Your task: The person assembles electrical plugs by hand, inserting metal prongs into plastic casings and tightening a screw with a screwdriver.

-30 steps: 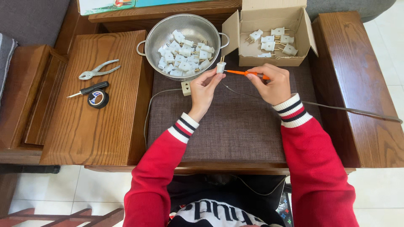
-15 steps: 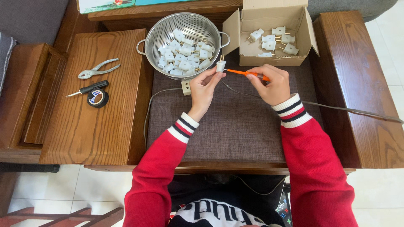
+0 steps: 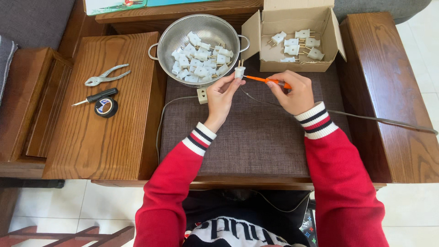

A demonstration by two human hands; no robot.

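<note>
Holding a small white plug (image 3: pixel 239 72) pinched between thumb and fingertips, the left hand (image 3: pixel 222 93) kept it just above the grey-brown padded mat (image 3: pixel 247 137), prongs pointing up and away from the person. The right hand (image 3: pixel 292 91) was closed around the handle of an orange screwdriver (image 3: pixel 265 80), whose tip met the right side of the plug. Both hands were shut on what they held, in the middle of the table, just near of the metal colander (image 3: pixel 201 27).

The colander, at the far side, was heaped with more white plugs (image 3: pixel 199 61), and to its right an open cardboard box (image 3: pixel 297 20) held several others. A small beige socket block (image 3: pixel 202 95) lay on the mat left of the left hand, with a thin grey cable (image 3: pixel 384 120) running off to the right edge. On the wooden table (image 3: pixel 91 137) to the left lay pliers (image 3: pixel 105 75), a black-handled screwdriver (image 3: pixel 96 97) and a roll of black tape (image 3: pixel 106 107), all well apart from the hands.

The plug looked light, hard and stiff, probably smooth plastic that could twist or slip under the driver's push. Gripping it by its flat body sides, clear of the thin prongs, seemed the safest hold; the prongs looked easy to bend. The screwdriver seemed light and rigid, best held by its handle.
</note>
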